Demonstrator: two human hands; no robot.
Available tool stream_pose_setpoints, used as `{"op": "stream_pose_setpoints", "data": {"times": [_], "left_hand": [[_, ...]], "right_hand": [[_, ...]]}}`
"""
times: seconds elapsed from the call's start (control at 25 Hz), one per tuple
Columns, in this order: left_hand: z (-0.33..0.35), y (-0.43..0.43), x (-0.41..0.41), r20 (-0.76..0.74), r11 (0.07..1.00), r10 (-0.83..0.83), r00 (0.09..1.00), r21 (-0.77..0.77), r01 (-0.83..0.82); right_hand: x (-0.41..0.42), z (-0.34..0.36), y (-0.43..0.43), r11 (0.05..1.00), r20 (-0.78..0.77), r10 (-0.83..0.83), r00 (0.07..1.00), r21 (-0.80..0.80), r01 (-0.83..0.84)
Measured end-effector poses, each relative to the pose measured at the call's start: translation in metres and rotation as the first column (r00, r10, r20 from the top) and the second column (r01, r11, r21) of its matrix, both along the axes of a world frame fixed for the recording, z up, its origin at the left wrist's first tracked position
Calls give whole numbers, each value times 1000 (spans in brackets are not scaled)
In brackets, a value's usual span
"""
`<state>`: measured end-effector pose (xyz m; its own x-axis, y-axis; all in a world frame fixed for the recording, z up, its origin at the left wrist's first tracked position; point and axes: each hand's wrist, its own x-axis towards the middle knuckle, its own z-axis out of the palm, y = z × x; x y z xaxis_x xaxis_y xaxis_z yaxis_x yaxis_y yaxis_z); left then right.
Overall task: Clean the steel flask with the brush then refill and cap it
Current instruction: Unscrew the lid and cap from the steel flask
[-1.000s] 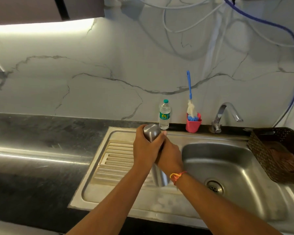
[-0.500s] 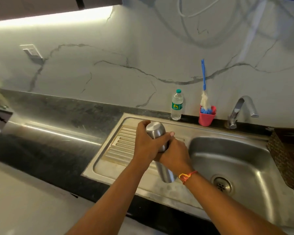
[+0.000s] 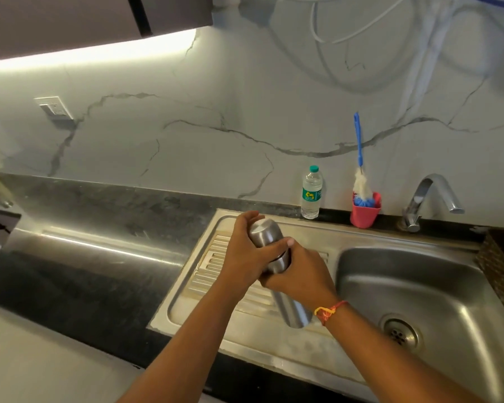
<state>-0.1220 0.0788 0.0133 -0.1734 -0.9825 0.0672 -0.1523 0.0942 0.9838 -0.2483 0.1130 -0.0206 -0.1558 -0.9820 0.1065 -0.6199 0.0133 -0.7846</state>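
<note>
Steel flask [image 3: 291, 311]: held tilted over the sink's drainboard [image 3: 210, 274], cap end away from the person; whether its base touches the steel is unclear.
Hands: left hand [image 3: 249, 257] wraps the cap [image 3: 264, 232]; right hand [image 3: 301, 276] clenches the body just below.
Step in hand: probably unscrewing. Hold the body fixed, twist only the cap, and stay over the drainboard for drips.
Pink cup [image 3: 364, 216]: behind the sink, holding the blue-handled bottle brush [image 3: 360, 178], bristles down.
Plastic water bottle [image 3: 311, 193]: upright beside the cup, green lid on; fill level unclear.
Sink basin [image 3: 413, 274]: no standing water; tap [image 3: 428, 193] not running.
</note>
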Motion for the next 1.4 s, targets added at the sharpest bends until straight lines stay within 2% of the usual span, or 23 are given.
{"op": "stream_pose_setpoints", "data": {"times": [0.2,0.28,0.52,0.6,0.68,0.8,0.88,1.0,1.08,1.16,1.24,1.4], "left_hand": [[5,-20,11,19,988,-153,988,23,153],[4,-31,19,-11,987,-159,987,2,159],[7,-43,26,-210,998,-19,978,54,31],[6,-53,31,-344,991,69,936,132,-25],[6,-63,40,-493,975,118,862,221,-7],[-7,-73,57,-535,961,159,830,276,-6],[-32,-76,72,-389,957,209,897,272,-105],[-92,-74,100,20,935,230,973,273,-227],[-136,-68,116,271,932,170,947,268,-244],[-171,-63,125,455,957,109,884,192,-217],[-189,-58,128,534,974,76,842,143,-178],[-205,-53,130,555,983,85,827,87,-160]], "right_hand": [[3,1,-17,999,36,-53,998,16,52],[5,1,-22,998,49,-53,997,28,52],[19,-2,-39,998,0,-59,998,10,59],[23,-5,-43,998,-19,-66,998,-3,66],[27,-9,-43,997,-30,-74,997,-20,73],[33,-16,-44,998,-1,-65,998,-27,65],[36,-20,-41,998,41,-58,997,-37,60],[35,-28,-36,998,84,-40,996,-51,45],[35,-33,-31,998,92,-29,995,-55,34],[34,-36,-26,998,115,-23,993,-61,30],[33,-39,-23,998,144,-18,989,-56,26],[31,-41,-19,999,143,9,990,-48,-2]]}}
